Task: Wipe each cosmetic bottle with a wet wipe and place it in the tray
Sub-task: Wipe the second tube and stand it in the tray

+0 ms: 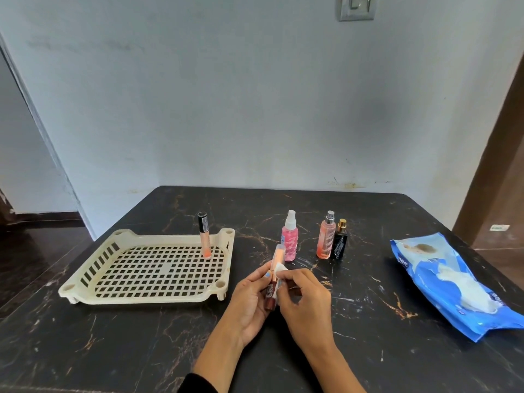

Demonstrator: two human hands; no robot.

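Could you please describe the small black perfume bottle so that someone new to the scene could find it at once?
On the black marble table, look right of the cream tray to the row of three standing bottles. The black perfume bottle is the rightmost, close beside the peach spray bottle. It alone is dark, squat and square, with a gold cap; its neighbours are taller and pinkish.

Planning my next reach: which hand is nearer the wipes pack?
Right. The right hand is beside the tube, closer to the wipes pack; the left hand lies farther, toward the tray.
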